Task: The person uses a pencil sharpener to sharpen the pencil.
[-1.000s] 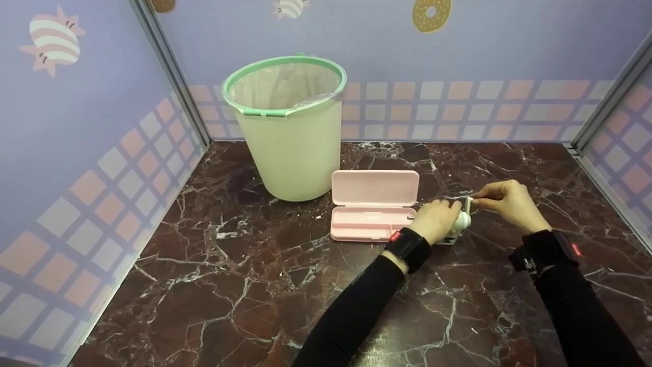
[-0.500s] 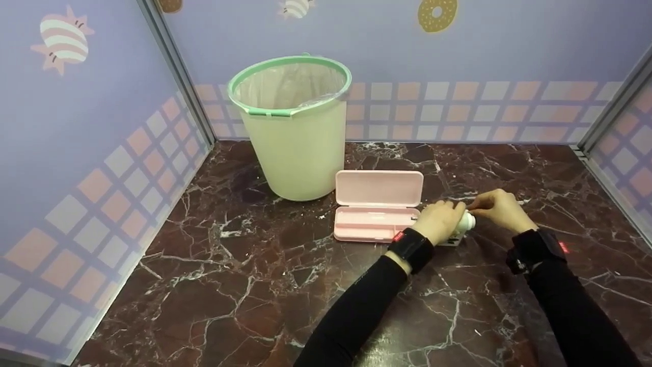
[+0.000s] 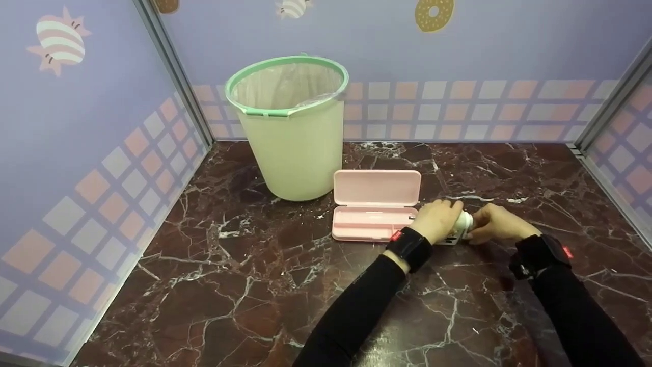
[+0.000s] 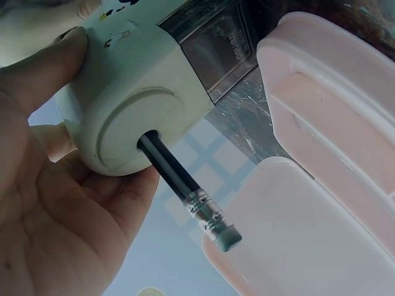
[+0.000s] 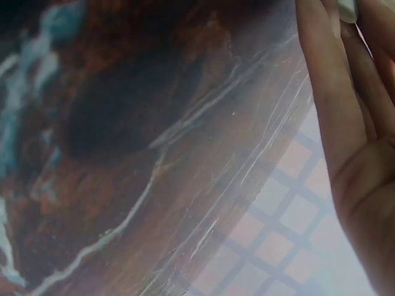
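My left hand (image 3: 435, 219) grips a white crank pencil sharpener (image 4: 142, 80) on the table, thumb on one side and fingers round the other. A black pencil (image 4: 168, 161) sticks out of the sharpener's round front hole, its metal band and grey eraser end outward. A dark see-through shavings drawer (image 4: 219, 49) forms the sharpener's base. At the sharpener's far end, my right hand (image 3: 496, 223) pinches the crank's small white knob (image 5: 347, 9); the crank arm itself is hidden. The pencil's outer end points toward the open pink pencil case (image 3: 377, 187).
The pink case stands just left of the sharpener, lid up, with divided compartments. Behind it is a tall pale bin (image 3: 300, 148) with a green rim and a plastic liner. Patterned panels (image 3: 387, 46) wall in the dark marbled table (image 3: 244, 285).
My right hand has come down and in, from the crank's raised position to low beside the sharpener, as the crank turns. My left hand keeps its hold on the sharpener.
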`<control>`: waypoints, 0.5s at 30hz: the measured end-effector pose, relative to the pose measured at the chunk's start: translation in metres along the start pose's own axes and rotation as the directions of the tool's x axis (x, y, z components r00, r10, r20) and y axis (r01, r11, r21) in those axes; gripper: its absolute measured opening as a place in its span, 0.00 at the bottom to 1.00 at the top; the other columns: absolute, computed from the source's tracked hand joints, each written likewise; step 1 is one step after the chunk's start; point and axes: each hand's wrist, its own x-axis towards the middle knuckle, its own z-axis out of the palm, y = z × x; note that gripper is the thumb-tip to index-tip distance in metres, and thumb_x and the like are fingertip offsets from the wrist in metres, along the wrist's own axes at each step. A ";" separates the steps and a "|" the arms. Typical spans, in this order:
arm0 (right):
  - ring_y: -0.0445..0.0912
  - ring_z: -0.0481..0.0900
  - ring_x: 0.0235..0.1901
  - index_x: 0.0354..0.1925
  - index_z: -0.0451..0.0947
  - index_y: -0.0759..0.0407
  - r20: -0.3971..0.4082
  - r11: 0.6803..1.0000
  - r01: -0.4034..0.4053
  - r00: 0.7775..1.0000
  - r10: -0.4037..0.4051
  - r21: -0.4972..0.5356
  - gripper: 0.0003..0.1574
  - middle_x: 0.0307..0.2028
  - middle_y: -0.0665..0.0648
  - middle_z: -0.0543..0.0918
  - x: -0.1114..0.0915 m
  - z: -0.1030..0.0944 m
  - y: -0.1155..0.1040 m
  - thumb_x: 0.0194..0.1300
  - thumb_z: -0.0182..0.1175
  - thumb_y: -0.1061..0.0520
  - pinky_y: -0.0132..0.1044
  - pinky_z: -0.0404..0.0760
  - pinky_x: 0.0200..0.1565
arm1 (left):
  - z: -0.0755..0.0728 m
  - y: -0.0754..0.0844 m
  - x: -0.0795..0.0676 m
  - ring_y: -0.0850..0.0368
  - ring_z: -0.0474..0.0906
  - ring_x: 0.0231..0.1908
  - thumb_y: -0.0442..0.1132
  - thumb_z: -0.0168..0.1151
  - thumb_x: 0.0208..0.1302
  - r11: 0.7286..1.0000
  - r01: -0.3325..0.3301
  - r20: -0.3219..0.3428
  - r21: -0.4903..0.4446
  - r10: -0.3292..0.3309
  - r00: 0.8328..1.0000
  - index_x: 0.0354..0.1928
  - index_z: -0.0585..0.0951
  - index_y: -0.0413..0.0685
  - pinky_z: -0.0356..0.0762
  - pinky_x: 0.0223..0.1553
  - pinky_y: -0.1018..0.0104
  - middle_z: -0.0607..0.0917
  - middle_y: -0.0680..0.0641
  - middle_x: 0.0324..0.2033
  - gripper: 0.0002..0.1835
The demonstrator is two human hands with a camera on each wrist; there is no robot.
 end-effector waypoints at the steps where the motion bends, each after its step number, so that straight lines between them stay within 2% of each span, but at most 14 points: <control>1: 0.37 0.82 0.24 0.36 0.81 0.78 0.013 1.000 -0.005 1.000 0.005 0.010 0.13 0.30 0.66 0.87 -0.001 0.000 -0.001 0.55 0.69 0.67 0.30 0.84 0.31 | 0.000 0.000 0.000 0.59 0.79 0.52 0.52 0.62 0.65 1.000 -0.002 0.000 0.001 0.002 1.000 0.62 0.71 0.54 0.80 0.50 0.69 0.82 0.53 0.53 0.25; 5: 0.37 0.83 0.24 0.34 0.81 0.79 0.072 0.999 -0.017 0.997 0.014 0.042 0.12 0.30 0.66 0.87 -0.006 -0.002 -0.006 0.55 0.68 0.67 0.32 0.85 0.31 | -0.001 0.000 -0.001 0.59 0.79 0.52 0.52 0.62 0.65 1.000 -0.007 0.002 0.002 0.007 1.000 0.61 0.71 0.54 0.79 0.50 0.69 0.82 0.53 0.53 0.25; 9: 0.41 0.87 0.27 0.34 0.77 0.83 0.152 0.997 -0.027 0.988 0.016 0.071 0.12 0.32 0.71 0.86 -0.009 -0.006 -0.013 0.57 0.65 0.70 0.39 0.87 0.35 | -0.001 0.000 -0.001 0.59 0.80 0.51 0.51 0.62 0.65 1.000 -0.002 -0.006 -0.005 0.002 1.000 0.62 0.71 0.54 0.80 0.50 0.69 0.82 0.53 0.53 0.25; 11: 0.42 0.87 0.27 0.33 0.76 0.83 0.179 0.998 -0.036 0.984 0.026 0.056 0.11 0.32 0.72 0.86 -0.010 -0.009 -0.017 0.58 0.64 0.71 0.42 0.87 0.36 | -0.001 0.000 -0.001 0.59 0.80 0.51 0.51 0.62 0.65 1.000 0.001 -0.008 -0.007 -0.001 1.000 0.61 0.71 0.54 0.80 0.50 0.69 0.82 0.53 0.52 0.25; 15: 0.43 0.87 0.26 0.31 0.77 0.80 0.192 0.999 -0.047 0.980 0.046 0.001 0.10 0.29 0.68 0.86 -0.012 -0.012 -0.026 0.57 0.65 0.70 0.41 0.87 0.33 | -0.001 0.000 -0.001 0.59 0.80 0.51 0.51 0.62 0.65 1.000 -0.005 -0.024 -0.002 0.005 1.000 0.60 0.72 0.54 0.80 0.49 0.69 0.83 0.53 0.52 0.24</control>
